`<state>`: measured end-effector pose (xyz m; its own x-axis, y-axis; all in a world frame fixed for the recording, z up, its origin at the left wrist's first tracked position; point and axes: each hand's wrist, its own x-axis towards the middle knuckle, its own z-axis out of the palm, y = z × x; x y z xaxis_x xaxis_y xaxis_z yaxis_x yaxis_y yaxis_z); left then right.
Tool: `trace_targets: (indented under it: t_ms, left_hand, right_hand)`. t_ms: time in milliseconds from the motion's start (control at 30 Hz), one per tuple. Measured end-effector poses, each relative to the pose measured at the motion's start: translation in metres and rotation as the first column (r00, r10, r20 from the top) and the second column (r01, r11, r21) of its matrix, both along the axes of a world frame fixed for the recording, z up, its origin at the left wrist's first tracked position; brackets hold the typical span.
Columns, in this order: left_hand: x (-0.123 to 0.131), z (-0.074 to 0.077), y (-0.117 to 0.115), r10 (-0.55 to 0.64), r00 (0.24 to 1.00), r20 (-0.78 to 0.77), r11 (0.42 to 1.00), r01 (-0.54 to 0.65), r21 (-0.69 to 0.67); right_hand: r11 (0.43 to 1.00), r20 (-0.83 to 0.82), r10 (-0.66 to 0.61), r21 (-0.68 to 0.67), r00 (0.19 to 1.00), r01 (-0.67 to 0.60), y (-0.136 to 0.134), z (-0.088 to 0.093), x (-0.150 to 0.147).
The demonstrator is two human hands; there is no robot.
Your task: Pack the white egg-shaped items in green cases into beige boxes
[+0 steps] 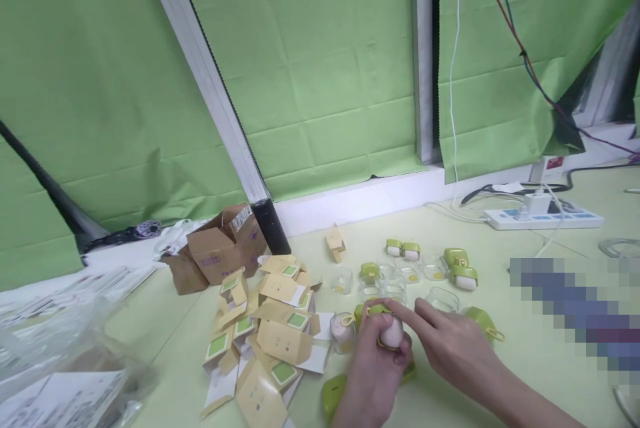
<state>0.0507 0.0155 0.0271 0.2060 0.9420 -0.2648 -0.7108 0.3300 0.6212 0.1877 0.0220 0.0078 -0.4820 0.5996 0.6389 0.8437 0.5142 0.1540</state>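
Observation:
My left hand (373,361) is closed around a small green and white roller gadget (389,329), held just above the pale green table (525,361). My right hand (450,341) comes in from the right with its forefinger stretched out, touching the top of that gadget. Several more green and white gadgets (463,267) and clear plastic caps (341,279) lie scattered just beyond my hands. A green piece (333,396) lies under my left wrist.
A heap of small tan cardboard boxes (275,328) lies left of my hands, with a larger brown carton (220,251) and a black cylinder (270,225) behind it. Clear plastic bags (65,355) fill the near left. A white power strip (545,217) with cables sits far right.

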Motion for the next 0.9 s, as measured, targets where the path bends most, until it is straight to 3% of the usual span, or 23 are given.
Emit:
trace_targets:
  t_ms: [200,400,667,900]
  left_hand:
    - [-0.0032,0.0063,0.0008,-0.034,0.999,0.031,0.999,0.035,-0.015]
    - [-0.0084,0.0064,-0.0002,-0.043,0.996,-0.082,0.987,0.055,0.149]
    - [-0.0094,0.0069,0.004,-0.063,0.967,-0.245,0.996,0.076,0.046]
    - [-0.0067,0.0025,0.0019,0.009,0.911,-0.413,0.993,0.041,0.112]
  right_hand:
    - [0.999,-0.007,0.042,-0.029,0.999,-0.042,0.0,0.0024,0.0003]
    - [0.992,-0.035,0.075,-0.1,0.997,-0.078,0.0002,0.0004,0.001]
    - [0.993,-0.059,0.081,-0.085,0.995,-0.086,0.0019,0.0021,0.0018]
    - [0.983,-0.107,0.096,-0.148,0.99,-0.111,0.003,0.0042,0.0014]
